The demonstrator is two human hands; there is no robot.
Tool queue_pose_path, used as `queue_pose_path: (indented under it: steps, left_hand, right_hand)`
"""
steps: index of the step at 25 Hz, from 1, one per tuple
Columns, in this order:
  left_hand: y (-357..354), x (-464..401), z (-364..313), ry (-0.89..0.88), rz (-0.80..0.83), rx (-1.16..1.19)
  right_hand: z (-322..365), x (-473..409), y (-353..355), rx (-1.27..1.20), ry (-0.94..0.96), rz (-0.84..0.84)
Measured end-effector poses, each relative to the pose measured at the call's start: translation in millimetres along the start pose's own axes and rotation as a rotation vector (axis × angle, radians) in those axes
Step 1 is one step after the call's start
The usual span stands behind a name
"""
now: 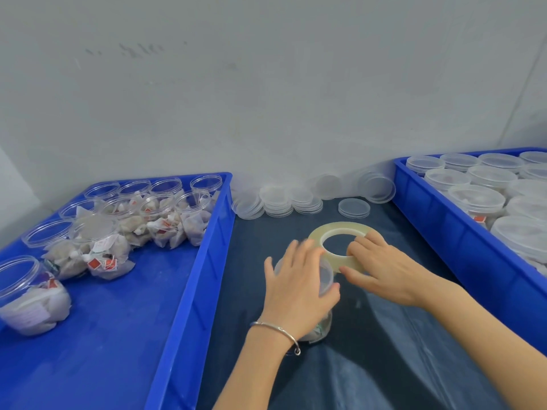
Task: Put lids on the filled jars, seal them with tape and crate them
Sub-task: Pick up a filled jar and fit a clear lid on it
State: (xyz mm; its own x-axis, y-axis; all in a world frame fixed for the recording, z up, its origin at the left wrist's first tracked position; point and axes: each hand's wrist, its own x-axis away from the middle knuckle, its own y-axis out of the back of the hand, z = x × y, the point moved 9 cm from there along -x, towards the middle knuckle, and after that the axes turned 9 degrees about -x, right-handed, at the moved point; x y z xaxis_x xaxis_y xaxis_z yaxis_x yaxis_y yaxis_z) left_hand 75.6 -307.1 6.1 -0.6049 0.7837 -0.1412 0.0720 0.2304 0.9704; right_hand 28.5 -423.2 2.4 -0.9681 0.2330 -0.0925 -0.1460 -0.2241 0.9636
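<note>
Two blue crates flank the jar (313,291) that stands on the dark worktop (370,365); the left hand (299,285) lies over the jar's lid with fingers curled round the rim, gripping it, and hides most of the jar; the right hand (381,267) holds the tape roll (340,244) just behind the jar, fingers hooked into its hole and thumb on its outer edge; the roll touches the lid's far side; a bracelet (278,332) circles the left wrist; left of the jar, the left crate (189,291) holds open jars filled with sachets (165,214), some tipped on their sides; right of the jar, the right crate (461,232) is packed with lidded jars (476,196); behind the jar, loose lids (278,201) lie in low stacks along the wall (266,84), one small stack (354,208) lying nearer the tape roll.
</note>
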Motion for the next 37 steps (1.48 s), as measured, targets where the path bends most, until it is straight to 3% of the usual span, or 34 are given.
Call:
queue_pose_path:
  steps: [2,5,7,10,12,23,31,37]
  left_hand:
    - [-12,0,5,0.094,0.128,-0.119]
    - [-10,-2,-3,0.184,0.139,-0.144]
    - [-4,0,-14,0.203,0.032,-0.169]
    - [16,6,-21,0.180,-0.261,-0.270]
    - [16,7,-20,0.134,-0.334,-0.289]
    - [13,1,-14,-0.037,-0.435,-0.226]
    - [10,-3,-11,-0.036,-0.417,-0.176]
    - [18,1,-12,-0.061,-0.567,-0.080]
  right_hand:
    - [1,1,1,0.046,-0.017,-0.029]
    - [1,0,2,0.120,-0.034,-0.047]
    - [1,-1,1,0.123,-0.026,-0.027]
    - [1,-1,-1,0.069,-0.029,-0.020]
    - [0,1,-1,0.007,-0.045,-0.020]
    - [-3,6,1,0.034,-0.040,-0.027]
    - [-1,6,4,0.146,-0.070,-0.067]
    - [0,8,0,0.173,-0.132,-0.116]
